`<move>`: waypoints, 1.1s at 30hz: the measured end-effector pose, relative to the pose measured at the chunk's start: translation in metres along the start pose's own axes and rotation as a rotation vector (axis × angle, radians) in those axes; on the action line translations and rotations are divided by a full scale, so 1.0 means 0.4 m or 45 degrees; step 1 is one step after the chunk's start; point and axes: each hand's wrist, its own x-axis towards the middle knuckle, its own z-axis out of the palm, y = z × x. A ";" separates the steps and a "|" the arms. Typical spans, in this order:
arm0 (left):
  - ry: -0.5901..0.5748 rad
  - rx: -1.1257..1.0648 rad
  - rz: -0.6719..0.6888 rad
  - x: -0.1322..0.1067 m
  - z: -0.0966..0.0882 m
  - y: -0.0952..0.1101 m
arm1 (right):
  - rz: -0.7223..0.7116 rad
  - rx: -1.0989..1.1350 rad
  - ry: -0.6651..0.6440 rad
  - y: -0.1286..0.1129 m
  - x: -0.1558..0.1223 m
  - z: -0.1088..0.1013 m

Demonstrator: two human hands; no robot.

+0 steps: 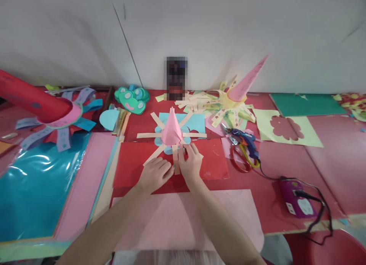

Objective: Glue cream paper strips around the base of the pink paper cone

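Observation:
A pink paper cone [172,130] stands upright on a scalloped light-blue paper piece [167,150], with cream paper strips [145,135] fanning out from its base. My left hand [156,174] is closed, its fingers curled beside the outer end of the front paper strip [176,162]; whatever its fingertips hold is too small to make out. Close to the cone's base, my right hand [191,160] has bent fingers, with the thumb along the right edge of that same strip. Red paper [214,162] lies under the work.
At right are a blue glue gun [247,142], red-handled scissors [239,164] and a purple power adapter [296,198] with a black cord. A finished pink cone [247,80] with strips stands behind. Green frog cutouts [133,100], a red paper tube [37,101] and blue sheets [42,192] lie left.

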 end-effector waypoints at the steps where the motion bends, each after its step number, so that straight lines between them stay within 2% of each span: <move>1: -0.006 0.003 -0.005 0.000 0.001 0.001 | 0.001 -0.002 0.001 0.000 0.001 0.002; 8: 0.130 0.045 -0.084 0.004 0.003 0.010 | 0.141 0.047 -0.084 0.002 0.002 0.004; 14: 0.148 0.031 -0.110 -0.003 0.020 0.026 | 0.190 0.035 -0.128 0.003 0.006 0.000; 21: 0.104 -0.026 -0.082 -0.007 0.035 0.036 | 0.106 0.062 -0.166 0.004 0.002 0.005; 26: 0.141 0.016 -0.173 -0.010 0.049 0.026 | 0.113 0.155 -0.158 0.017 0.005 0.012; 30: 0.148 0.015 -0.265 -0.011 0.056 0.017 | -0.050 0.267 -0.184 0.024 0.012 0.008; 33: 0.117 -0.020 -0.288 -0.012 0.055 0.018 | -0.137 0.253 -0.169 0.040 0.037 -0.023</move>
